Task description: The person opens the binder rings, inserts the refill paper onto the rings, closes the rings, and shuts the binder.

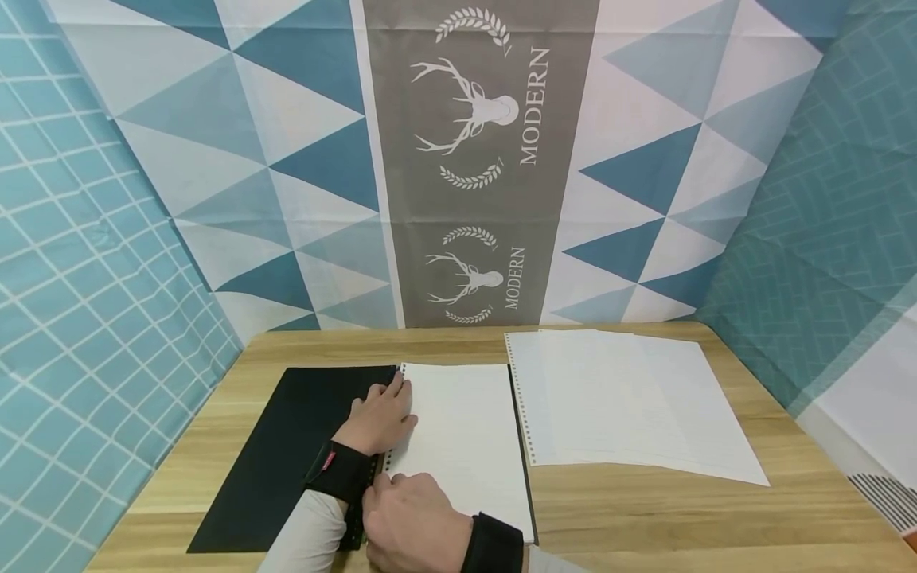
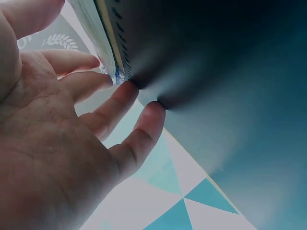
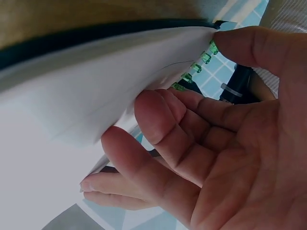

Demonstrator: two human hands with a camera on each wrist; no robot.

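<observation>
A loose-leaf binder lies unfolded, its black cover point(image 1: 301, 430) to the left and a white page stack point(image 1: 462, 434) to the right. My left hand point(image 1: 380, 418) lies along the upper spine; in the left wrist view, two fingertips point(image 2: 152, 112) touch the dark cover and the others reach the page edges. My right hand point(image 1: 415, 521) is at the lower end of the spine with bent fingers. Green binder rings point(image 3: 196, 68) show in the right wrist view, pinched between thumb and forefinger, while two other fingertips point(image 3: 112, 136) touch the white pages. The exact pinch is partly hidden.
Several loose punched sheets point(image 1: 630, 406) lie overlapped on the wooden table point(image 1: 645, 517), right of the binder. A patterned cloth point(image 1: 480, 159) hangs behind the table, with blue tiled cloth point(image 1: 86, 278) on the left side.
</observation>
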